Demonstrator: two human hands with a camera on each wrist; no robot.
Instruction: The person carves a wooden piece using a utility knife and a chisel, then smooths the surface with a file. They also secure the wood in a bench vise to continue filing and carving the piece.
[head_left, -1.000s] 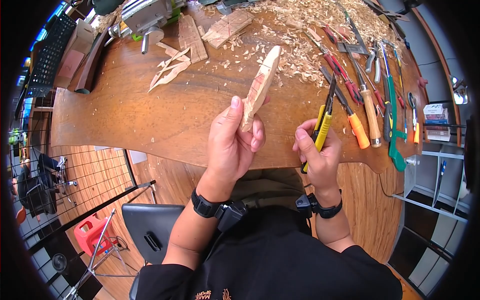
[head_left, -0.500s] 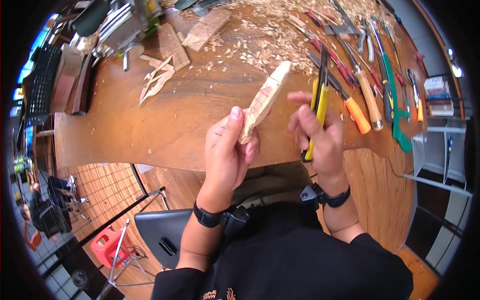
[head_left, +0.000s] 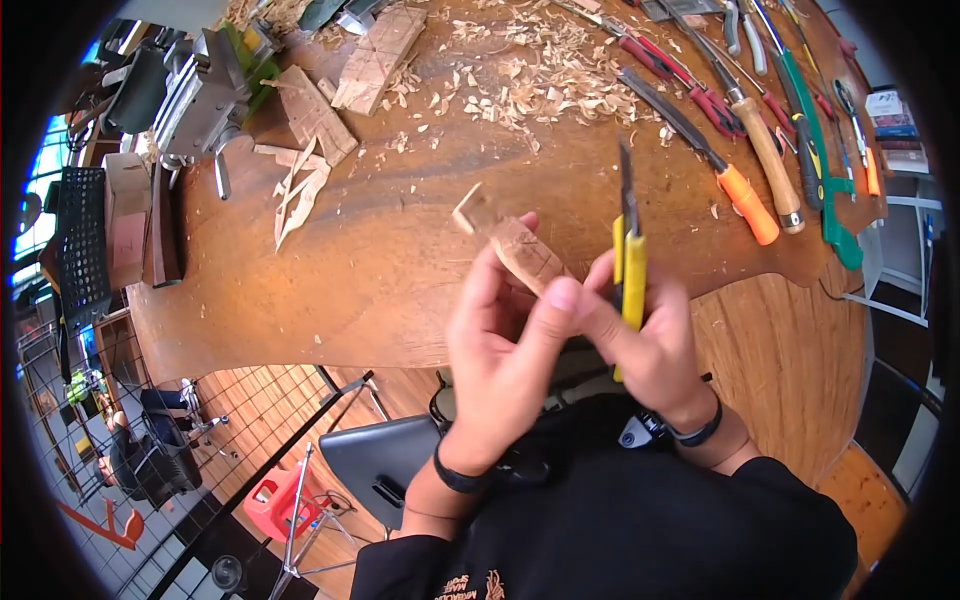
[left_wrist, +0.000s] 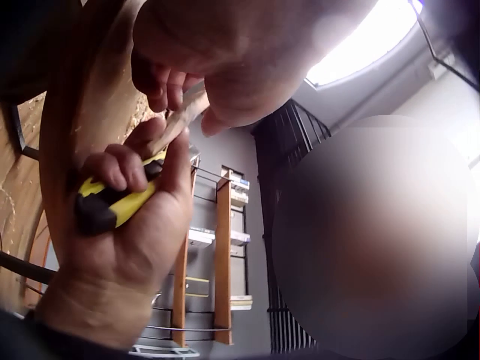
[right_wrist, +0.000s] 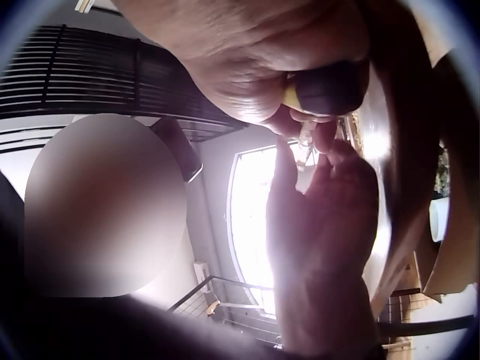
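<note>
While left hand (head_left: 505, 360) holds wood (head_left: 527, 256) | right hand (head_left: 655, 348) now pinches it

Wood's far end (head_left: 472, 208) is blurred; shirt (head_left: 620, 500) cut off.

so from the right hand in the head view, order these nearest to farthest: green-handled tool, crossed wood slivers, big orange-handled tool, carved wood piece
1. Carved wood piece, just left of the right hand
2. Big orange-handled tool, right side of table
3. Green-handled tool, farther right
4. Crossed wood slivers, far left
</note>
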